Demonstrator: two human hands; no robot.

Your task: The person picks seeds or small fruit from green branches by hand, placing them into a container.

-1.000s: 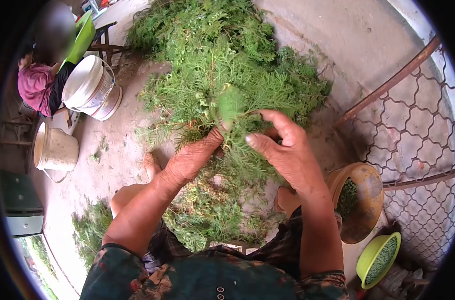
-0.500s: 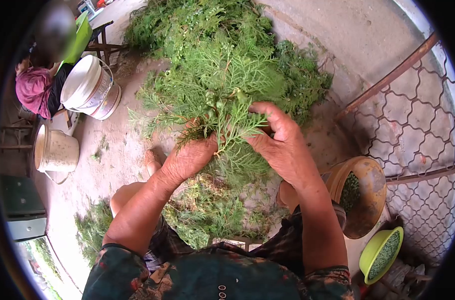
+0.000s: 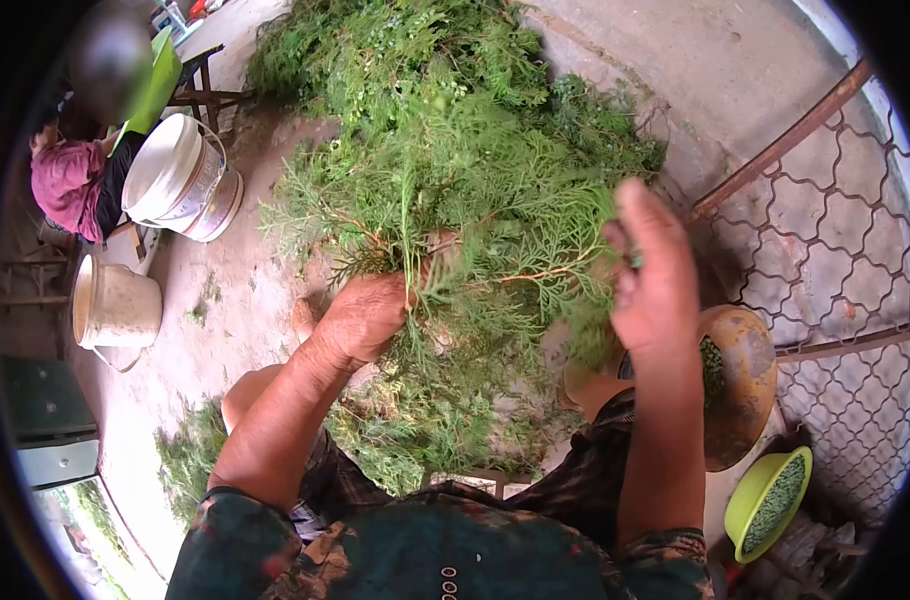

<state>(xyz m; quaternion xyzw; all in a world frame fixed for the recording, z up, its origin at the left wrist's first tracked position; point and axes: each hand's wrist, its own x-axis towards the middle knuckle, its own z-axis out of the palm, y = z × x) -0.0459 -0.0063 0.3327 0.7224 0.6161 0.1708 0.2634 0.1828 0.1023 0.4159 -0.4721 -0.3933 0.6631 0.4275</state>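
Observation:
My left hand point(image 3: 368, 310) is closed round the stem of a leafy cypress branch point(image 3: 530, 275), whose flat green sprays spread up and to the right. Off to the right, above the bucket, is my right hand point(image 3: 660, 275), blurred, with its fingers curled in. A bit of green, seemingly a small cypress cone point(image 3: 635, 262), shows between those fingers; the rest of what they hold is hidden. Beyond my hands lies a big heap of cypress branches point(image 3: 405, 60). Loose sprigs point(image 3: 415, 420) cover the ground between my legs.
At my right stand a tan bucket point(image 3: 750, 400) with small green cones in it and a lime-green basin point(image 3: 750, 500) full of them. A wire-mesh panel point(image 3: 825, 260) leans behind. Left are white buckets point(image 3: 165, 180), a dirty pail point(image 3: 120, 305) and a seated person point(image 3: 70, 185).
My right hand has moved away from the sprays, right and towards the bucket side, fingers curled. My left hand has shifted slightly left, still gripping the branch, which has spread out to the right.

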